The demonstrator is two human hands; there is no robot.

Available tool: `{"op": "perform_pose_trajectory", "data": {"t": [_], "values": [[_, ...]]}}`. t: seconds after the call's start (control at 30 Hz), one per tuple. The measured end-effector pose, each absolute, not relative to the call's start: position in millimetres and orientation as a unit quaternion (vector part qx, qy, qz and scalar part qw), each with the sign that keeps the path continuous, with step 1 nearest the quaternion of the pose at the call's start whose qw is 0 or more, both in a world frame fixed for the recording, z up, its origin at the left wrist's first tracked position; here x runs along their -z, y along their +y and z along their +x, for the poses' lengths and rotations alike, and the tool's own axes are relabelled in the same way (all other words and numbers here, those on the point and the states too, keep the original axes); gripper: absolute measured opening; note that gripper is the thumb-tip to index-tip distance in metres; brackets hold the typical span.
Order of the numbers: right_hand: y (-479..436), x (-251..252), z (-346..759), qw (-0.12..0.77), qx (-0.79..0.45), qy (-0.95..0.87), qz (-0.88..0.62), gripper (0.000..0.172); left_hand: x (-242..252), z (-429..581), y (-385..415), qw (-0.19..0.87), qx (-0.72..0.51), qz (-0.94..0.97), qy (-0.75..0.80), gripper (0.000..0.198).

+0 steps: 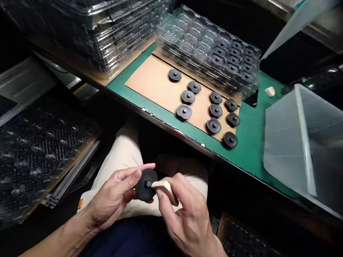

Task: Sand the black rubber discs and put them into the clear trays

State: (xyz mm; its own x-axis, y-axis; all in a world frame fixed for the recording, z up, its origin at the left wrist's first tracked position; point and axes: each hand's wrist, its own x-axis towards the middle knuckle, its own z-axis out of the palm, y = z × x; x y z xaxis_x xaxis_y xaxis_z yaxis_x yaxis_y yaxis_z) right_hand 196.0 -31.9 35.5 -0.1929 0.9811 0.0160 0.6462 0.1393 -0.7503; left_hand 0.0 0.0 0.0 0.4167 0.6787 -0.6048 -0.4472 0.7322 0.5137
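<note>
Above my lap, my left hand point(124, 188) grips a round black rubber-like disc point(142, 191) by its edge, fingers behind and thumb at the side. The disc has a small raised stub with a light ring at its centre, turned towards me. My right hand point(182, 211) pinches a cream-coloured pad point(165, 188), perhaps sponge or felt. The pad's tip touches or nearly touches the stub. On a sheet of brown cardboard point(150, 82), several similar black discs point(184, 111) lie in loose rows, stubs up.
A green-topped table point(122, 85) bears stacked clear plastic trays point(107, 32) at left and more clear moulded trays point(208, 43) behind the cardboard. To the right stand a translucent bin point(283, 136) and a small cream piece point(270, 91). Dark trays point(41, 157) lie low at left.
</note>
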Motion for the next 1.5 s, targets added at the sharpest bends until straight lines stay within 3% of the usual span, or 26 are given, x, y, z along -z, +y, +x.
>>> {"op": "perform_pose_trajectory", "data": {"t": [0.03, 0.17, 0.27, 0.4, 0.53, 0.73, 0.9, 0.97, 1.07, 1.17, 1.23, 1.37, 1.5], "values": [[-30, -36, 198, 0.267, -0.288, -0.729, -0.561, 0.008, 0, -1, 0, 0.853, -0.302, 0.152, 0.398, 0.041], [-27, -37, 200, 0.276, -0.232, -0.768, -0.530, 0.026, -1, -5, -1, 0.879, -0.244, 0.182, 0.366, 0.045], [-27, -37, 197, 0.287, -0.275, -0.734, -0.551, 0.011, -1, -7, 0, 0.841, -0.305, 0.179, 0.408, 0.043], [-28, -35, 197, 0.279, -0.292, -0.726, -0.557, 0.012, 0, -9, 3, 0.840, -0.288, 0.210, 0.410, 0.043], [-24, -36, 200, 0.294, -0.190, -0.794, -0.497, 0.027, 0, -8, 3, 0.879, -0.227, 0.206, 0.365, 0.046], [-29, -31, 193, 0.300, -0.291, -0.708, -0.570, 0.012, 1, -12, 6, 0.809, -0.323, 0.215, 0.442, 0.045], [-22, -29, 196, 0.290, -0.197, -0.788, -0.507, 0.029, 3, -11, 7, 0.887, -0.211, 0.218, 0.347, 0.040], [-19, -31, 193, 0.306, -0.189, -0.781, -0.510, 0.026, 3, -6, 7, 0.886, -0.251, 0.187, 0.342, 0.041], [-20, -32, 185, 0.329, -0.283, -0.694, -0.574, 0.010, 1, -2, 7, 0.810, -0.369, 0.178, 0.419, 0.044], [-24, -28, 179, 0.312, -0.331, -0.668, -0.588, 0.011, 2, -6, 8, 0.766, -0.378, 0.232, 0.465, 0.044], [-25, -25, 181, 0.298, -0.290, -0.698, -0.583, 0.010, 5, -11, 9, 0.789, -0.323, 0.260, 0.454, 0.042], [-17, -23, 191, 0.302, -0.230, -0.765, -0.521, 0.024, 10, -14, 10, 0.865, -0.231, 0.219, 0.388, 0.043], [-8, -28, 194, 0.315, -0.192, -0.813, -0.451, 0.024, 12, -8, 8, 0.900, -0.242, 0.132, 0.337, 0.040]]}}
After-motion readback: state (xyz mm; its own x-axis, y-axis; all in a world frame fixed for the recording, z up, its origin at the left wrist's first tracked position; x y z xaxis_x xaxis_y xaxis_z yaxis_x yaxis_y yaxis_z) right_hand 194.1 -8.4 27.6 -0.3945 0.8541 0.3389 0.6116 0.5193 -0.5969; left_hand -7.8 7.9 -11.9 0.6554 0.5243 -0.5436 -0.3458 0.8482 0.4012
